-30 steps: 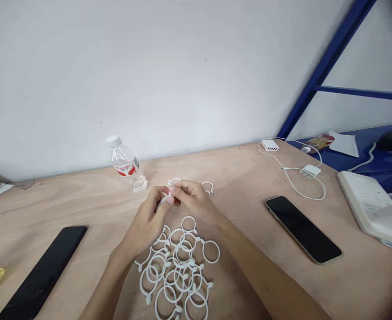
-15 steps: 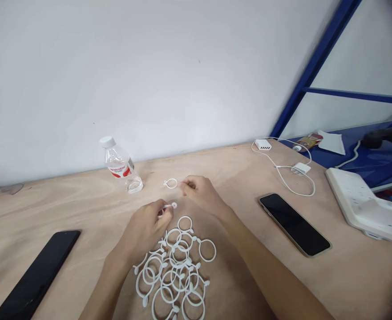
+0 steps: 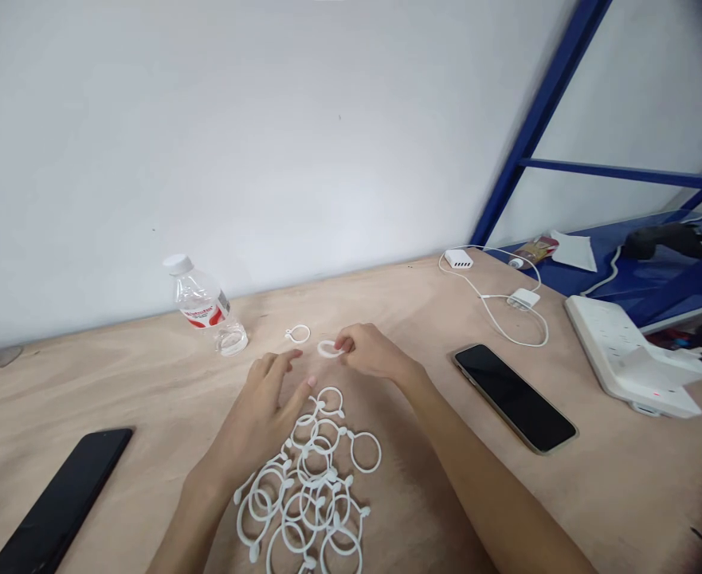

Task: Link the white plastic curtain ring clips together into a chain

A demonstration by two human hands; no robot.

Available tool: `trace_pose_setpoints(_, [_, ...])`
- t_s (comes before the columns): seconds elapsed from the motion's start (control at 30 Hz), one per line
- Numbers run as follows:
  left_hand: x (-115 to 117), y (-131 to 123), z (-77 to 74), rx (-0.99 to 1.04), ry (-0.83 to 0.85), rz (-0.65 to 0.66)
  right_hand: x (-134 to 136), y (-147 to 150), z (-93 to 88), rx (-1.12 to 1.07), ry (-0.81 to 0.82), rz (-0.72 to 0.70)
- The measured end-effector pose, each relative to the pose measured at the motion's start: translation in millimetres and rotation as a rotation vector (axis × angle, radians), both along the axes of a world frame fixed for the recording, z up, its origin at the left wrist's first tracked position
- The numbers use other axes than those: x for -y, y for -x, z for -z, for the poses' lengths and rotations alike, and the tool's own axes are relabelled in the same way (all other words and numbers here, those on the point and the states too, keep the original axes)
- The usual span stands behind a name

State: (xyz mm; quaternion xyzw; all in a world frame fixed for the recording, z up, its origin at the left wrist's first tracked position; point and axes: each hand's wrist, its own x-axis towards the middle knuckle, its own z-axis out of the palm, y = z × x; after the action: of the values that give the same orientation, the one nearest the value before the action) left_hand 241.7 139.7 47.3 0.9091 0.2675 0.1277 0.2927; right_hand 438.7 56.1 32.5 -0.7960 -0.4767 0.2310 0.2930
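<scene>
Between the fingertips of my right hand (image 3: pixel 370 351) is a white ring (image 3: pixel 327 349), pinched at its right side just over the table. My left hand (image 3: pixel 267 402) is open, thumb and fingers apart, with nothing in it. It hovers beside the upper left of a heap of white plastic rings (image 3: pixel 303 498), each with a small tab or knob on its rim. A single white ring (image 3: pixel 298 334) lies farther back on the wood, beyond my left fingertips. My left hand and forearm cover part of the heap's left edge.
A clear water bottle (image 3: pixel 207 307) stands tilted-looking near the wall. Black phones lie left (image 3: pixel 67 502) and right (image 3: pixel 515 399). A white charger (image 3: pixel 458 259) with a looped cable, a white power strip (image 3: pixel 631 359) and a blue metal frame (image 3: pixel 533 119) are at the right.
The white piece in my left hand has left it, and that hand has opened. My right hand now pinches a ring. The view has shifted slightly right.
</scene>
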Motion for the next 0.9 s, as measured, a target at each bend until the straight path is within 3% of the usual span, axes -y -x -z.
trace_pose_setpoints(0.13, [2.1,-1.6,-11.6,0.119,0.064,0.018,1.5,27.0,-26.0,-0.311,-0.163,-0.391])
trace_pose_setpoints(0.2, [2.9,-1.2,-17.9,0.135,0.151,0.050,0.5,36.0,-31.7,-0.497,-0.281,-0.490])
trace_pose_setpoints(0.37, [2.0,1.8,-25.9,0.133,0.198,-0.112,-8.1,44.0,-27.4,-0.828,-0.411,-0.356])
trace_pose_setpoints(0.5, [-1.3,3.5,-24.9,0.114,0.216,-0.151,-11.9,47.8,-27.2,-0.930,-0.424,-0.236])
trace_pose_setpoints(0.63, [-4.2,2.5,-21.3,0.163,0.179,-0.128,-12.0,51.3,-33.1,-0.842,-0.415,-0.155])
trace_pose_setpoints(0.8, [-3.2,0.8,-19.0,0.240,0.132,-0.074,-12.3,55.2,-35.3,-0.638,-0.353,-0.257])
trace_pose_setpoints(0.9, [-3.2,0.3,-20.5,0.238,0.119,-0.068,-12.9,56.8,-34.1,-0.535,-0.397,-0.302])
